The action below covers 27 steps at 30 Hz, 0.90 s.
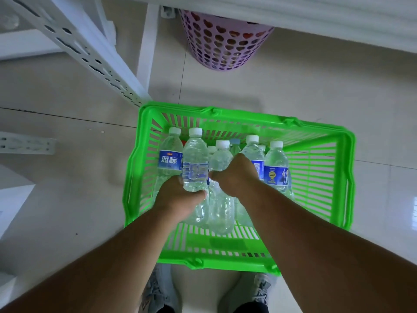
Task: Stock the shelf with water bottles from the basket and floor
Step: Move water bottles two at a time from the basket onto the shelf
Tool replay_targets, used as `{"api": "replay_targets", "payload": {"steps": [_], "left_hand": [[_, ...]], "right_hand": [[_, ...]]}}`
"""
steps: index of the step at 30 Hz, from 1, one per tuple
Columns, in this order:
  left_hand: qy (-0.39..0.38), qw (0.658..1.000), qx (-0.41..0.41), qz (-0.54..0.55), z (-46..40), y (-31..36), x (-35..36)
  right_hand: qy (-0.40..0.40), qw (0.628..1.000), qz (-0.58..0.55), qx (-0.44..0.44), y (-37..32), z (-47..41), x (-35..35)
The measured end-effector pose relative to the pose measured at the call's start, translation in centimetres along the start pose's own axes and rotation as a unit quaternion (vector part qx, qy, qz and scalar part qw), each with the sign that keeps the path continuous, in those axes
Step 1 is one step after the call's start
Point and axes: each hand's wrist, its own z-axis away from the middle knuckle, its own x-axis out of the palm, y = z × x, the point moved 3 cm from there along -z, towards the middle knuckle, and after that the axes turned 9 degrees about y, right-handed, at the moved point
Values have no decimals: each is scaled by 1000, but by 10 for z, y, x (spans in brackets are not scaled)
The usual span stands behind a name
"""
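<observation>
Both forearms reach down over grey shoes into the green basket on the tiled floor. Left hand grips one water bottle, upright; right hand curls around a neighbouring bottle. Other bottles stand alongside. White shelf frame rises beyond, left.

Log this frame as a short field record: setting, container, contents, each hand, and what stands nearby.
setting: tiled floor beside a white shelf frame
container: green basket on the floor
contents: several water bottles, white caps, some with blue labels
left hand: grips a bottle near its base
right hand: grips a second bottle around its middle
nearby: purple hamper with heart-shaped holes
</observation>
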Motion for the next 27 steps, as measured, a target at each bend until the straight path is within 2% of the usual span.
{"api": "replay_targets", "payload": {"steps": [6, 11, 14, 20, 27], "left_hand": [[58, 998, 2, 28, 47, 23, -56], [64, 994, 39, 83, 143, 68, -139], [89, 987, 86, 107, 224, 105, -198], [72, 972, 158, 159, 384, 174, -308], [48, 935, 275, 218, 538, 208, -403]], "right_hand": [[46, 991, -93, -85, -6, 50, -58], [78, 977, -110, -164, -33, 143, -156], [80, 962, -137, -222, -55, 224, -231], [106, 918, -194, -330, -86, 418, -369], [181, 855, -285, -394, -91, 612, -459]]}}
